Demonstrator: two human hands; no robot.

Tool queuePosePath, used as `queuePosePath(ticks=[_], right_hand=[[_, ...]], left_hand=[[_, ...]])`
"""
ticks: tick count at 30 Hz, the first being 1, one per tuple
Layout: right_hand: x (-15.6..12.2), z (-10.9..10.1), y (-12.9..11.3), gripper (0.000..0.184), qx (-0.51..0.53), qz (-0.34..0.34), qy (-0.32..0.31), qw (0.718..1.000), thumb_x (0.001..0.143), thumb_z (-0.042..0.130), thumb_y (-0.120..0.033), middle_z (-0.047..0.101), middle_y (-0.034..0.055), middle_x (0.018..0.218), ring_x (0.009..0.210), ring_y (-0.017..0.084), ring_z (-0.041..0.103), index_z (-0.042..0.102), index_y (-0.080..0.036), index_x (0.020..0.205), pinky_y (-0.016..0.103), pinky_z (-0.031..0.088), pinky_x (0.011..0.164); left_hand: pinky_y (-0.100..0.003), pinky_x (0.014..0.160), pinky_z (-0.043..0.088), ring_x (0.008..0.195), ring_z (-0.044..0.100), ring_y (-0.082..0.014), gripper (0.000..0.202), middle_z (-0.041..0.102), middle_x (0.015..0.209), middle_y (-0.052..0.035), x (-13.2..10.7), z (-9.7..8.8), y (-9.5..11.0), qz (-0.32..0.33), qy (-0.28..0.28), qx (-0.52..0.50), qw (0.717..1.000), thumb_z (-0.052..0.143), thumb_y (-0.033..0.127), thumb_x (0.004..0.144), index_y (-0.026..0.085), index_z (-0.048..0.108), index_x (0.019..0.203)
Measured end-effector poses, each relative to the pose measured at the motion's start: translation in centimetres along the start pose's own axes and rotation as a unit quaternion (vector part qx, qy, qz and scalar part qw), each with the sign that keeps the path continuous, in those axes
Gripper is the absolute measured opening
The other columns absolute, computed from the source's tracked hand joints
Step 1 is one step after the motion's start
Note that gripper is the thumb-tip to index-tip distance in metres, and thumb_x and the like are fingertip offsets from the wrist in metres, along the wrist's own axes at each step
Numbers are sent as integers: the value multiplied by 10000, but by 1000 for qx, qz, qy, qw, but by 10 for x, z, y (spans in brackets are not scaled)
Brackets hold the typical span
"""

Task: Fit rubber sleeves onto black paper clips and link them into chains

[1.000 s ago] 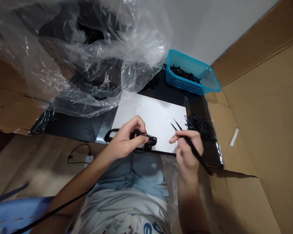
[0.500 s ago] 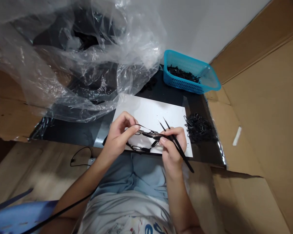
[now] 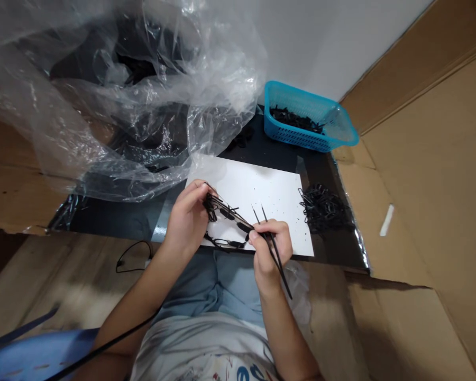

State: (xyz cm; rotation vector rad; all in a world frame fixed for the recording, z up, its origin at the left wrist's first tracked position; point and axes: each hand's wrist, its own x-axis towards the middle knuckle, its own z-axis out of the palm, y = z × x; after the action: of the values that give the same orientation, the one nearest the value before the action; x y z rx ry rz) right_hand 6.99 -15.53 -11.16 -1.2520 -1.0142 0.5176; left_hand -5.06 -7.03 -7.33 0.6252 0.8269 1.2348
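My left hand [image 3: 186,222] is closed on one end of a strip of small black linked parts [image 3: 227,214], held above a white sheet [image 3: 262,193]. My right hand [image 3: 270,251] pinches the strip's other end with thumb and forefinger. That same hand also grips black tweezers [image 3: 272,241], whose two tips point up and away over the sheet. A second run of the black parts hangs in a loop below the strip, near the sheet's front edge.
A pile of black loops [image 3: 324,207] lies right of the sheet on a black mat [image 3: 115,211]. A blue basket [image 3: 307,124] with black pieces stands behind. A big clear plastic bag [image 3: 115,90] fills the left. Cardboard [image 3: 432,201] flanks the right. A black cable [image 3: 130,251] lies below.
Both hands have come together: the left hand's bunched black parts are now stretched between the hands. My right hand moved left with the tweezers and took the strip's end.
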Motion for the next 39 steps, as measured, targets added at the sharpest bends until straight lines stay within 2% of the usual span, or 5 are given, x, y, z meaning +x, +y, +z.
queuePosePath(ticks=[13, 17, 25, 34, 39], right_hand=[[5, 6, -1, 64, 84, 93, 91, 988, 713, 602, -154, 525, -62, 613, 517, 93, 500, 568, -200, 743, 221, 373, 501], [6, 4, 1, 61, 84, 104, 90, 987, 709, 610, -172, 519, -64, 603, 516, 95, 503, 571, -199, 746, 220, 378, 503], [8, 0, 3, 36, 52, 108, 16, 993, 727, 605, -204, 524, -59, 617, 538, 99, 498, 585, -204, 757, 210, 377, 497], [4, 0, -2, 10, 32, 87, 4, 996, 721, 585, -203, 517, -55, 592, 495, 103, 476, 578, -200, 727, 221, 346, 453], [2, -2, -3, 11, 13, 74, 10, 997, 725, 590, -199, 509, -55, 597, 497, 100, 470, 580, -201, 729, 222, 334, 450]], left_hand=[[-184, 535, 451, 543, 540, -84, 246, 559, 610, -19, 6, 3, 3, -110, 91, -181, 973, 465, 84, 823, 121, 546, 595], [-157, 549, 432, 537, 507, -72, 254, 523, 581, 2, 6, -2, 3, -68, 47, -132, 988, 473, 90, 837, 128, 568, 605], [-222, 546, 377, 510, 424, -110, 402, 511, 499, -44, 7, -19, 13, -107, -195, 74, 972, 473, 293, 867, 106, 686, 583], [-220, 549, 353, 512, 374, -114, 382, 458, 507, 2, 5, -17, 5, -95, -134, 49, 985, 418, 370, 922, 180, 720, 1058], [-256, 620, 380, 555, 470, -144, 548, 510, 505, -3, -1, -18, 8, -9, -118, 188, 975, 288, 498, 939, 170, 658, 1175]])
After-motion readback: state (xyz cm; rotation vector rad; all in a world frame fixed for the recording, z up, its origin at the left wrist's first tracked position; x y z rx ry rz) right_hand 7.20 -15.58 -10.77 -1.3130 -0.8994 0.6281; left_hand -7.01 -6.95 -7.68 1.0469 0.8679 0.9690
